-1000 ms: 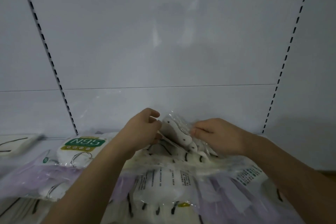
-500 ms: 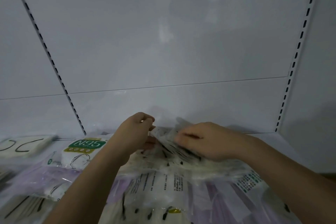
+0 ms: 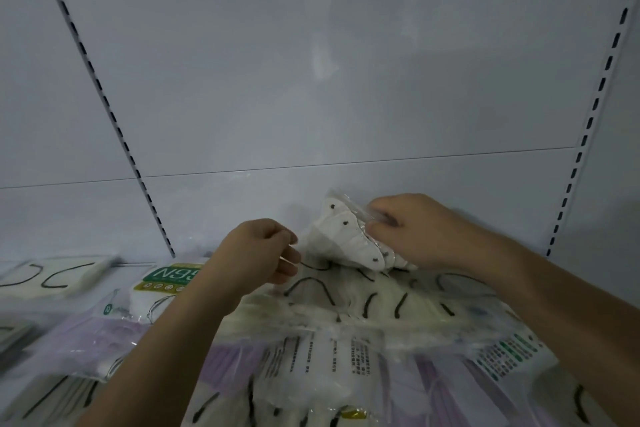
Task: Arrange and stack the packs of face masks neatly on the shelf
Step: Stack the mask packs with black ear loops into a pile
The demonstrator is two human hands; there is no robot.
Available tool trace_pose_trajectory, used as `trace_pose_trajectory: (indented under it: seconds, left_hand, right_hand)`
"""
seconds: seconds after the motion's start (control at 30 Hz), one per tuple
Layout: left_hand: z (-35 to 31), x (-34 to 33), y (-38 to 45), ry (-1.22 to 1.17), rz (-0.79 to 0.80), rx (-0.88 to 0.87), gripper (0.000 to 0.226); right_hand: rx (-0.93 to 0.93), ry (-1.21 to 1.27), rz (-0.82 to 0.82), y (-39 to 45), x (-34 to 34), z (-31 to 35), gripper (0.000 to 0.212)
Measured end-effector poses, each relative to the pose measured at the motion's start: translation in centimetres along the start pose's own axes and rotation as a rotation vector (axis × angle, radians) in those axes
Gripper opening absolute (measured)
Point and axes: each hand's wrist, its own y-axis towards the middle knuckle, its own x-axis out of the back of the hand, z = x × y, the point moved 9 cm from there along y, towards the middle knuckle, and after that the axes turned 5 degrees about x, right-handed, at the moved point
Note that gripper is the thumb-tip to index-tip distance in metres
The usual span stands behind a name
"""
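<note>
From the head view, much of the lower part of the picture is smeared: the print on the clear bags nearest the camera cannot be read, and the bags at the bottom corners run out of view. The left hand (image 3: 258, 251) hides the right end of the N95 pack (image 3: 169, 279), so only its green label and part of a white mask inside show. Whether the left hand's curled fingers pinch any plastic is unclear; it sits just left of the raised mask pack (image 3: 341, 239), and contact cannot be made out.

The right hand (image 3: 412, 229) grips the raised mask pack at its right edge, fingers curled round the crinkled clear wrap. Inside are white masks with dark dots along the seam, tilted up on edge, close to the shelf's back panel (image 3: 311, 80). Its lower end touches the large flat pack (image 3: 363, 305) beneath, a clear bag of white masks with black ear loops. In front of that lie purple-tinted packs (image 3: 225, 357). Far left of the raised pack, another flat white pack (image 3: 52, 276) with black loops is cut by the frame.
</note>
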Motion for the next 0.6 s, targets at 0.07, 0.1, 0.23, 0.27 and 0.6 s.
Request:
trace_pose_trajectory:
  seconds: [0.07, 0.1, 0.23, 0.27, 0.6]
  left_hand:
    - [0.5, -0.2, 0.3, 0.182, -0.014, 0.003, 0.024]
    - [0.5, 0.0, 0.5, 0.395, -0.05, -0.018, 0.029]
    - [1.4, -0.5, 1.0, 0.851, 0.013, 0.043, 0.045]
    - [1.6, -0.9, 1.1, 0.861, 0.056, 0.058, 0.043]
    - [0.6, 1.3, 2.2, -0.027, -0.01, 0.153, 0.023]
  right_hand:
    - [-0.005, 0.013, -0.024, 0.4, 0.0, 0.1, 0.036]
    - [-0.007, 0.016, -0.031, 0.6, -0.1, 0.1, 0.035]
    - [-0.023, 0.025, -0.024, 1.1, -0.2, 0.2, 0.03]
    - [-0.028, 0.028, -0.015, 1.1, -0.3, 0.2, 0.029]
    - [0.006, 0.049, -0.099, 0.9, 0.7, 0.0, 0.037]
